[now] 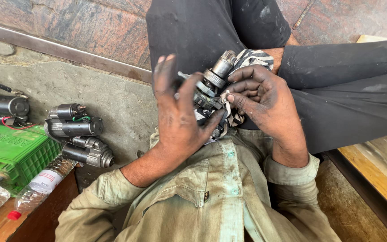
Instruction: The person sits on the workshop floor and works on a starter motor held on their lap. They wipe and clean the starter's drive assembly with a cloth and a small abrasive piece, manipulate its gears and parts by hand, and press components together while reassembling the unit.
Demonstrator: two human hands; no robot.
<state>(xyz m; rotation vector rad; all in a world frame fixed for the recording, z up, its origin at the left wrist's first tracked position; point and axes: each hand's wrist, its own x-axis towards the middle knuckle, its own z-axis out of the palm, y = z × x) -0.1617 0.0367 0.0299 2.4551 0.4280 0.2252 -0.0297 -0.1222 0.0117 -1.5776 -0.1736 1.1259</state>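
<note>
Far left, against the frame edge, we see a black motor (3, 105) w/ red wire, lying on the concrete ledge (117, 101). Below it sits a green crate (12, 150), top face toward us, its left side cut off by the frame. In front, on the wooden bench (32, 222), two clear plastic bottles (41, 186) lie on their sides, one w/ a red cap. Just right of the crate, a cluster of starter motors (77, 134) rests on the ledge, stacked close, touching each other. Between that cluster and our left arm there's a bare strip of concrete, the only open room on this side.

Centre: our left hand (178, 114) is spread wide, fingers apart, palm cupping the metal part (211, 89) from the left and below; thumb presses on its lower right side. The part is a greasy gear-and-shaft assy, shaft end tilted up and to the right, held just above our olive shirt front, near the chest.

Our right hand (263, 101) has fingers curled in, tips pinching a striped rag (251, 58) against the part's right side. Rag bunches up behind the fingers.

Behind, another person's dark trousers (346, 89) fill the top and right, very near the hands, so little room there. Far right, a yellow wooden edge (377, 177) runs diagonally to the corner.
</note>
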